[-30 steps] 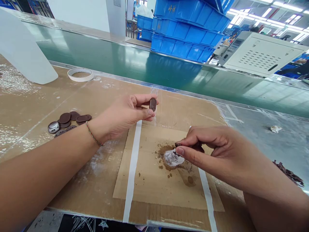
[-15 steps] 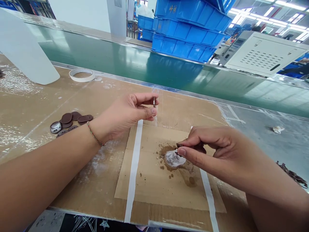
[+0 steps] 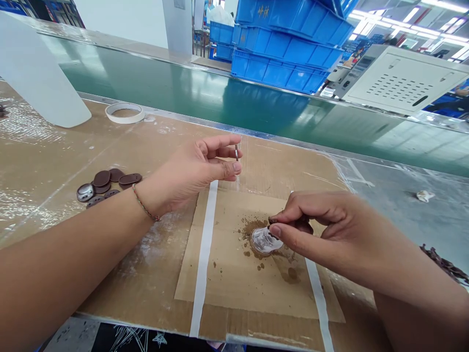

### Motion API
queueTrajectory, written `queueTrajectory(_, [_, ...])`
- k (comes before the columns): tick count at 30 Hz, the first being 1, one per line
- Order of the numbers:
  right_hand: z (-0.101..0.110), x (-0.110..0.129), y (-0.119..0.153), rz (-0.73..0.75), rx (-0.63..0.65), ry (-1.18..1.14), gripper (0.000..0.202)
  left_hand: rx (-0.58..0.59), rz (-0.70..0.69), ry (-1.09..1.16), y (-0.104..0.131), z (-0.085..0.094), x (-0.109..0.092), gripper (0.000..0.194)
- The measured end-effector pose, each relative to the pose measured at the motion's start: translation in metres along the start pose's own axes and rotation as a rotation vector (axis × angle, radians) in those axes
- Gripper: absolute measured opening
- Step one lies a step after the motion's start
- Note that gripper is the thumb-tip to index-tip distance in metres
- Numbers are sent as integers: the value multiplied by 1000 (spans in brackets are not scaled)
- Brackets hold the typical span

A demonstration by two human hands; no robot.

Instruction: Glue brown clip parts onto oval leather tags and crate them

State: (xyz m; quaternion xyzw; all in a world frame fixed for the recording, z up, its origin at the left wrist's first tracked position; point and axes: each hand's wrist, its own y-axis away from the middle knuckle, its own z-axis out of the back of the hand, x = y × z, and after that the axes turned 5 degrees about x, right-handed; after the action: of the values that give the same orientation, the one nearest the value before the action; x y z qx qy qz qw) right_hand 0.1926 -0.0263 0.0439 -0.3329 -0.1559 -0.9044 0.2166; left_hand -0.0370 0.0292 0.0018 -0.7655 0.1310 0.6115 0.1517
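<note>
My left hand (image 3: 216, 159) is raised above the table with thumb and fingers closed on a thin disc (image 3: 236, 152), seen edge-on. It looks brown with a shiny spot. My right hand (image 3: 318, 227) pinches a small dark brown piece (image 3: 271, 221), mostly covered by the fingertips. Just under those fingertips lies a clear round blob or small dish with whitish contents (image 3: 263, 240), amid brown wet stains on a cardboard sheet (image 3: 234, 288). Left of my left wrist, several dark brown oval pieces with small holes (image 3: 130, 179) lie in a loose pile, one of them shiny.
White tape strips (image 3: 203, 259) hold the cardboard. A tape roll (image 3: 125, 113) and a white sheet (image 3: 47, 83) are at the far left. Dark brown strips (image 3: 445, 264) lie at right. Beyond the table run a green belt (image 3: 164, 83), blue crates (image 3: 278, 68) and a beige machine (image 3: 406, 80).
My left hand has shifted very slightly, its upper finger lifting a little off the disc. The right hand keeps its pinch in nearly the same spot.
</note>
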Motion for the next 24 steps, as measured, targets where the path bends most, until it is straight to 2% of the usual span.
queueTrajectory(2, [-1, 0, 0, -8, 3, 0, 18, -11, -19, 2, 0, 0, 0, 50])
queueTrajectory(6, [2, 0, 3, -11, -10, -2, 18, -8, -47, -30, 1, 2, 0, 43])
queueTrajectory(8, [6, 0, 6, 10, -111, -55, 15, -12, -35, -14, 1, 1, 0, 42])
queueTrajectory(11, [11, -2, 8, 70, -341, -268, 10, -3, -7, 51, 3, -3, -2, 43])
queueTrajectory(15, [13, -8, 5, 191, -530, -378, 4, 101, 37, 148, 9, -13, -5, 43])
queueTrajectory(20, [5, -9, 0, 305, -541, -510, 5, 207, 105, 260, 18, -23, -4, 40])
queueTrajectory(24, [-3, -1, -1, 313, -460, -499, 3, 284, 100, 265, 19, -28, -3, 35])
